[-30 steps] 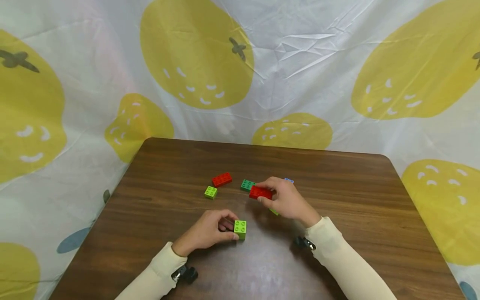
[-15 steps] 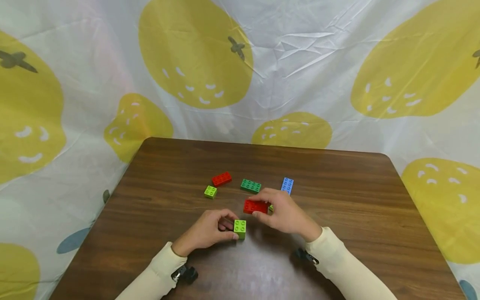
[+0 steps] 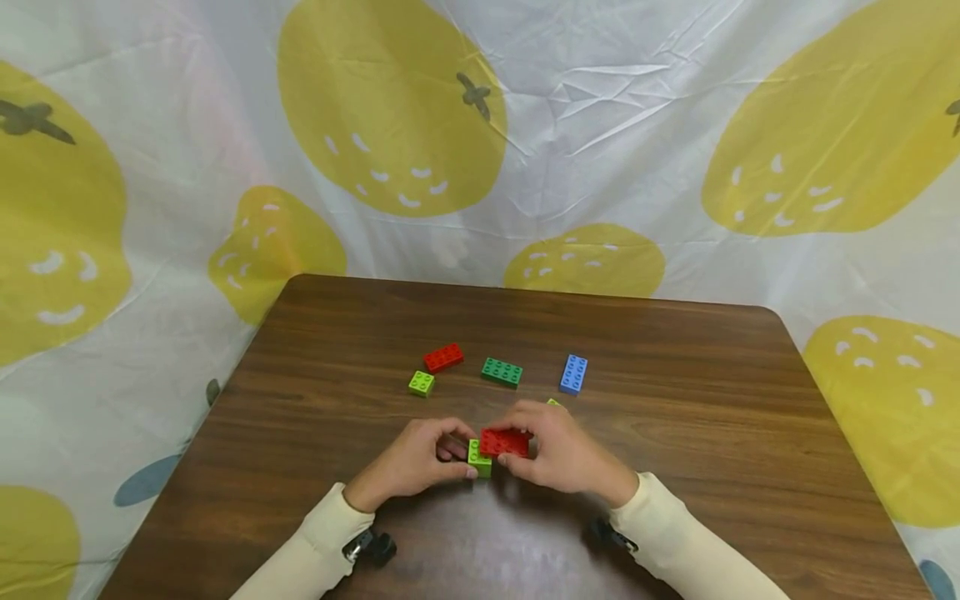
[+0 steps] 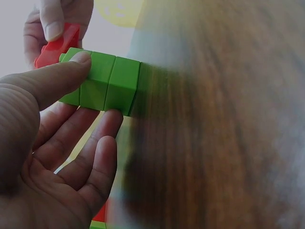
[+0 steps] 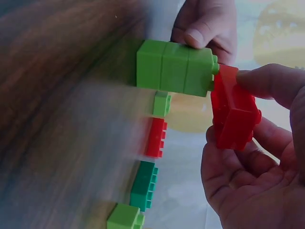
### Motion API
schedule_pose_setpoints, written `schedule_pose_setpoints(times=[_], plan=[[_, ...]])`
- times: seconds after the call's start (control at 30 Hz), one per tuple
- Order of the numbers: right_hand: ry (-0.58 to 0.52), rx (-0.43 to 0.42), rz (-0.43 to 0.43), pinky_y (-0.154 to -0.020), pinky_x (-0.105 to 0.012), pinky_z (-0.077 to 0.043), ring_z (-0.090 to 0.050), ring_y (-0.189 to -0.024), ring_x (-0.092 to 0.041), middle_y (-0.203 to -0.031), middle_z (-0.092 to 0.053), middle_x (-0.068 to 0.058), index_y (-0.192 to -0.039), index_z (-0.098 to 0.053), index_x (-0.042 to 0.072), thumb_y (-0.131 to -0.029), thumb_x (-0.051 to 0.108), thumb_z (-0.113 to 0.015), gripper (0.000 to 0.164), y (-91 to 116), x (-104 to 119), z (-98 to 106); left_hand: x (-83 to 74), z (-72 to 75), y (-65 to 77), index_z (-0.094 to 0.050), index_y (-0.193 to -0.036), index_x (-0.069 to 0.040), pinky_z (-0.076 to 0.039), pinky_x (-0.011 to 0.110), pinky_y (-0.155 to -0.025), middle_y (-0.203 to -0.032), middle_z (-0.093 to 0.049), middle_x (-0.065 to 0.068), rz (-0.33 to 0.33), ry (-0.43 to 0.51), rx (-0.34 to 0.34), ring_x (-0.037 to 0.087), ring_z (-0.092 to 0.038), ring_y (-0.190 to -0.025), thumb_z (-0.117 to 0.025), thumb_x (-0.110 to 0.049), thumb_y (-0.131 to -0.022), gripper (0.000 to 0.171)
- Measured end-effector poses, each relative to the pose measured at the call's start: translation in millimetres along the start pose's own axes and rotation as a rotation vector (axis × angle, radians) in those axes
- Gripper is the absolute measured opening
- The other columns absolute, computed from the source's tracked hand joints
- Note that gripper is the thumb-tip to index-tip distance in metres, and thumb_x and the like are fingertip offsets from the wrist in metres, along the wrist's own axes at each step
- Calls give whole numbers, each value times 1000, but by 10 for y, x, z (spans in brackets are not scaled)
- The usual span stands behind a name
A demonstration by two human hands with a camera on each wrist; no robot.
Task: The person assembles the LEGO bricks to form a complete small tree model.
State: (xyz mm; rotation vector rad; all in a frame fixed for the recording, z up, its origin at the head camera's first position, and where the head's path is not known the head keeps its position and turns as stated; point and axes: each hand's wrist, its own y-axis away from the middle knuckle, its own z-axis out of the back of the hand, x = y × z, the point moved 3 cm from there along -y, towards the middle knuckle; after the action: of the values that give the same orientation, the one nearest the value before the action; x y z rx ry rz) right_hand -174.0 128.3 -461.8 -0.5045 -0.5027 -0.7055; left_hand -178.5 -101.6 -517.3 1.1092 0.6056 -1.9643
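My left hand (image 3: 422, 458) pinches three-high lime stack (image 5: 174, 67) between thumb and fingers. My right hand (image 3: 561, 448), fingers curled, pinches red brick (image 5: 237, 124) at stack's studded top, between hands; can't tell if seated. Beyond left hand: second red brick (image 3: 443, 357), small lime brick (image 3: 422, 384). Beyond right: blue brick (image 3: 573, 374).

Dark brown wood-grain tabletop (image 3: 360, 325), far corners rounded. On it, upright: stack of 3 lime-green plastic bricks (image 3: 480, 470). Farther back, left to right: lime-green square 4-stud plastic brick (image 3: 422, 383); red rectangular 8-stud plastic brick (image 3: 444, 357), near it; dark-green rectangular 8-stud plastic brick (image 3: 502, 372); blue rectangular 8-stud plastic brick (image 3: 573, 374). 2nd loose lime-green plastic brick (image 3: 553, 402) near blue brick; mostly hidden, head view.
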Motion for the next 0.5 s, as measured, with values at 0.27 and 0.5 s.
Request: schedule_pose_setpoints(times=[0.27, 0.5], plan=[[-3, 36, -15, -60, -19, -48, -55, -75, -3, -98, -66, 11, -119, -80, 16, -84, 17, -84, 35, -1, 34, -43, -11, 9, 12, -72, -120, -12, -60, 22, -80, -114, -77, 6, 5, 9, 4, 12, -77, -94, -89, -24, -88, 38], [22, 30, 40, -63, -18, -46, -52, -76, -5, -95, -63, 6, -116, -80, 9, -82, 13, -82, 34, -39, 103, -34, -25, 17, 11, -72, -120, -12, -60, 22, -80, -115, -77, 6, 7, 5, 8, 12, -77, -94, -88, -24, -89, 37]])
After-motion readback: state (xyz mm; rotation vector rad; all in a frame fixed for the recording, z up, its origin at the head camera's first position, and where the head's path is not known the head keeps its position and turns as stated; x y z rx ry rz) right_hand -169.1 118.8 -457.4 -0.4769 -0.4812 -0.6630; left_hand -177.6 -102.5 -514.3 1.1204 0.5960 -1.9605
